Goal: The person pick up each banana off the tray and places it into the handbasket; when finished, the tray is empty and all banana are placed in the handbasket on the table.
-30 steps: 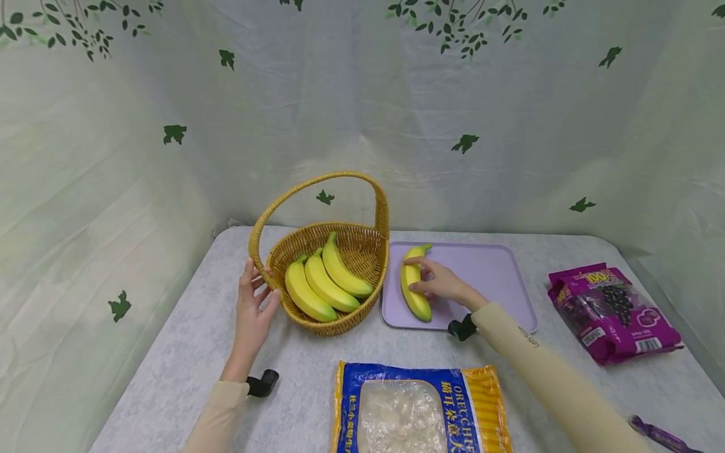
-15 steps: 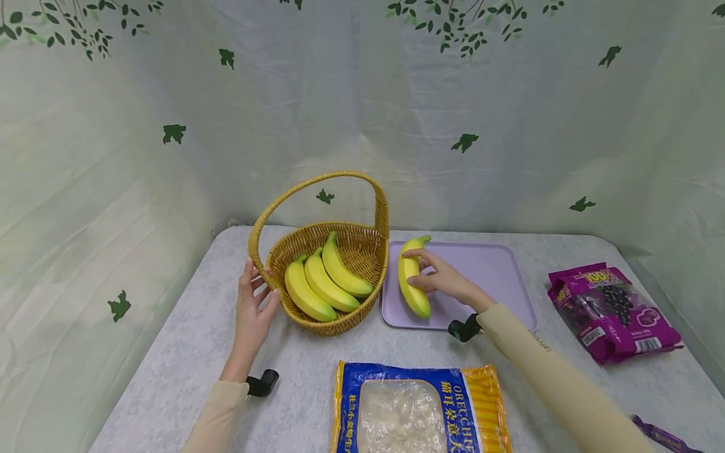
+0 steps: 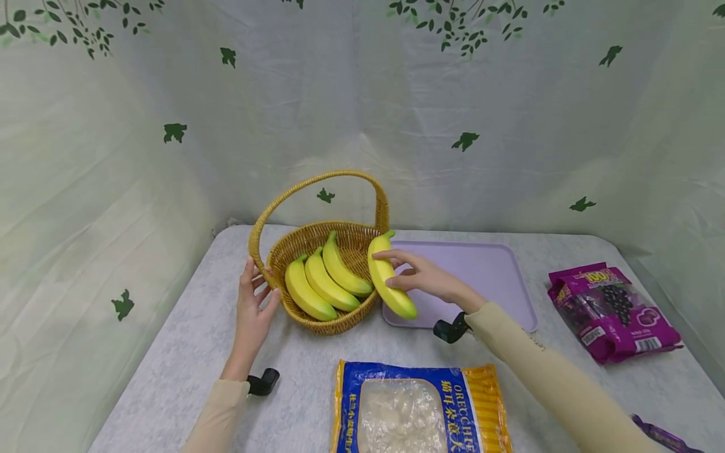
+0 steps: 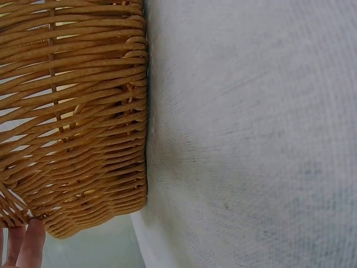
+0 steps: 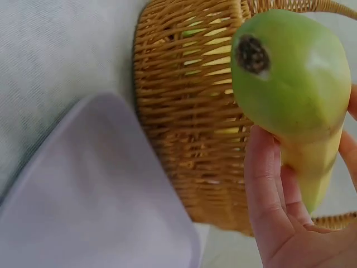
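Note:
My right hand (image 3: 427, 277) pinches a yellow banana (image 3: 385, 277) between thumb and fingers, its stem pointing up and away. In the head view the banana overlaps the right rim of the wicker basket (image 3: 334, 327). Seen by the right wrist camera, the held banana's green tip (image 5: 295, 72) is close up, with the basket wall (image 5: 184, 106) behind it. Several bananas (image 3: 308, 292) lie side by side inside the basket. My left hand (image 3: 253, 318) grips the basket's left side by the handle's foot; its fingertips (image 4: 33, 240) show against the wickerwork (image 4: 83, 123).
A lilac tray (image 3: 470, 277) lies right of the basket. In front is a blue and yellow orecchiette bag (image 3: 419, 409). A purple grape-printed bag (image 3: 617, 314) lies at the right, with a thin purple wrapped item (image 3: 665, 437) near the front right. Cloth hangs behind the table.
My right hand has lifted the banana off the lilac tray and carried it left to the basket's right rim. The left hand has stayed at the basket.

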Action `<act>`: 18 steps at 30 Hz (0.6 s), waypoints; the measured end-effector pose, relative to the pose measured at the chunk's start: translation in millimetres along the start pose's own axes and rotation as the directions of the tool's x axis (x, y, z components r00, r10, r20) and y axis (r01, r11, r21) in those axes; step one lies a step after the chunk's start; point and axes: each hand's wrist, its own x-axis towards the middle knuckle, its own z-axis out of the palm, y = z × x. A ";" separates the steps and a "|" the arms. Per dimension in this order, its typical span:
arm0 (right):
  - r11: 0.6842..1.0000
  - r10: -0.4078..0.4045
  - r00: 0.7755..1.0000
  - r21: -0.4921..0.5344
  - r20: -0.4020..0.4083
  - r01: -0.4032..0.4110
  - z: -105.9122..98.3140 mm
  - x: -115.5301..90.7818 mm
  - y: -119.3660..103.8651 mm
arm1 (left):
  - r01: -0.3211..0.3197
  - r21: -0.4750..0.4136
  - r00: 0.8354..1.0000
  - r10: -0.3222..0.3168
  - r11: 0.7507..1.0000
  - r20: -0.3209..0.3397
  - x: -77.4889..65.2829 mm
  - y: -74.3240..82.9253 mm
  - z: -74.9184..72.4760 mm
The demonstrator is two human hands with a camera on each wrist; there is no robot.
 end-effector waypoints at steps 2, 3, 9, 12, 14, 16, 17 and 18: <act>1.000 0.000 1.000 -0.029 0.002 0.000 2.5 5.5 -3.1 | -0.004 0.002 1.000 0.004 1.000 0.001 0.3 -0.3 -0.1; 0.999 -0.003 1.000 -0.043 0.001 0.003 3.5 8.8 -4.3 | -0.006 0.003 1.000 0.006 1.000 0.001 0.5 -0.3 -0.1; 0.996 -0.034 0.999 -0.089 -0.009 0.033 6.8 33.0 -12.7 | -0.009 0.002 1.000 0.009 1.000 -0.004 0.8 0.5 -0.4; 0.991 -0.057 0.998 -0.119 -0.018 0.055 7.5 45.9 -16.1 | -0.006 0.006 1.000 0.006 1.000 -0.006 0.6 1.1 -0.3; 0.986 -0.076 0.997 -0.151 -0.028 0.071 7.8 53.7 -18.4 | -0.004 0.011 1.000 0.004 1.000 -0.008 0.5 1.5 -0.2; 0.972 -0.094 0.995 -0.219 -0.035 0.084 8.2 60.9 -20.0 | -0.002 0.011 1.000 0.002 1.000 -0.008 0.4 1.9 -0.2; 0.964 -0.104 0.994 -0.251 -0.034 0.092 8.5 64.4 -20.6 | -0.001 0.009 1.000 0.001 1.000 -0.008 0.4 2.1 -0.2; 0.953 -0.112 0.993 -0.285 -0.032 0.099 9.1 67.5 -21.4 | 0.000 0.006 1.000 0.000 1.000 -0.007 0.4 2.2 -0.3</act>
